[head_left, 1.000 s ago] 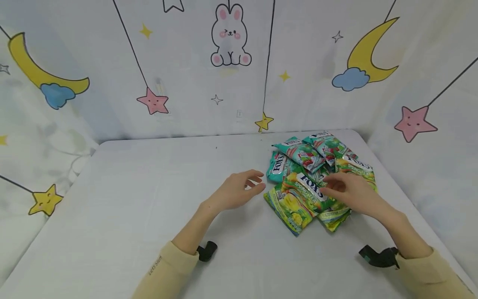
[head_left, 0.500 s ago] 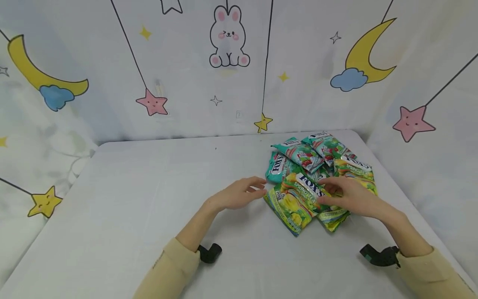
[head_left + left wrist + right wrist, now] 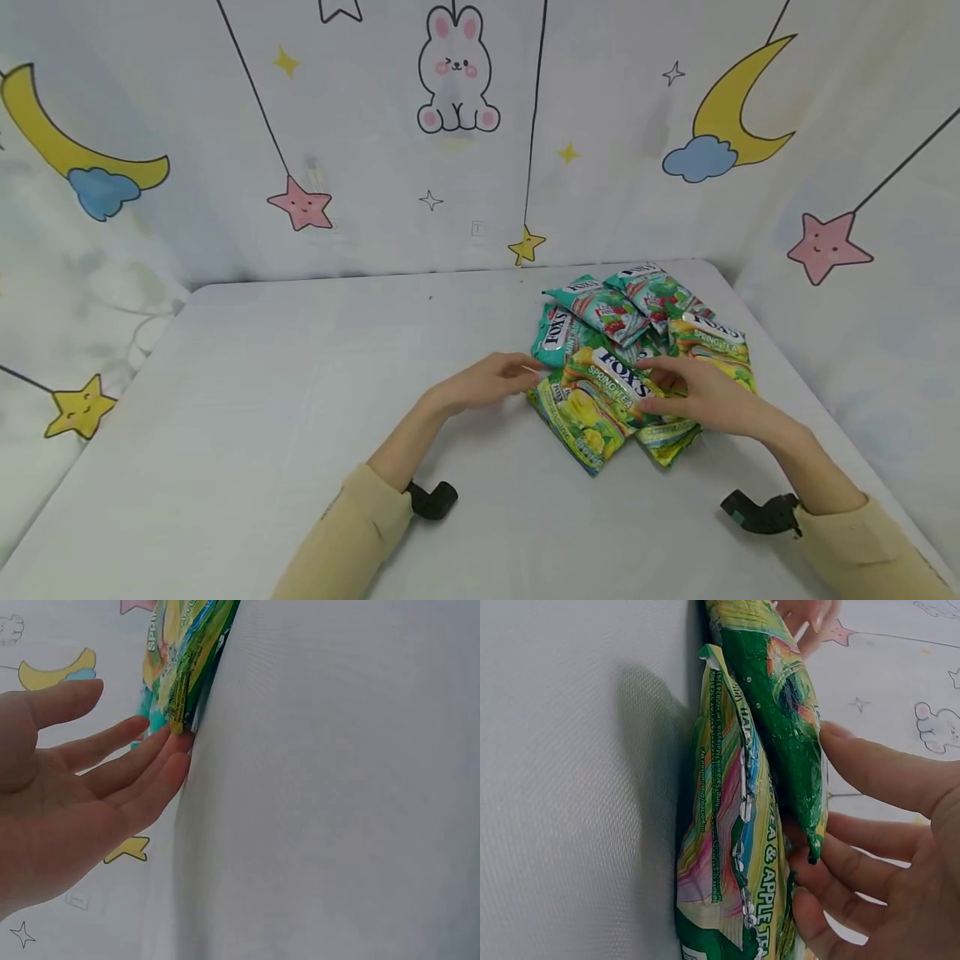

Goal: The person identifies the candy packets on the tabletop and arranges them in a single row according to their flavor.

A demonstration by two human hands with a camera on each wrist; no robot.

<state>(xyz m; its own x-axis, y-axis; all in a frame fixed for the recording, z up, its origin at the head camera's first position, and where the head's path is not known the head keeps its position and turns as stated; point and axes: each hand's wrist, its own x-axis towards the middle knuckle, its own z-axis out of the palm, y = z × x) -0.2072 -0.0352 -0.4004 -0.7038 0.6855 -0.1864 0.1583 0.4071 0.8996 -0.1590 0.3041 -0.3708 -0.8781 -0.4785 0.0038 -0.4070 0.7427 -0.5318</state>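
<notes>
A yellow-green bag of Fox's Spring Tea candy (image 3: pixel 592 408) lies tilted at the front of a pile of candy bags. My right hand (image 3: pixel 708 396) is at its right end: the thumb (image 3: pixel 874 769) rests on the bag's face and the curled fingers reach round its edge, gripping it. At the bag's left corner is my left hand (image 3: pixel 487 385), fingers extended; in the left wrist view the fingertips (image 3: pixel 176 746) touch the corner while the thumb stands away. Another yellow-green candy bag (image 3: pixel 727 847) lies partly beneath, next to the right fingers.
Behind lie several teal Fox's bags (image 3: pixel 600 308) and one more yellow-green bag (image 3: pixel 712 342), overlapping on the right of the white table (image 3: pixel 315 400). A white cloth backdrop (image 3: pixel 360 125) with printed moons, stars and a rabbit rises behind the table.
My left hand has moved right, up to the bag's left corner. The right hand has settled slightly lower onto the bag's right end. The bags have hardly moved.
</notes>
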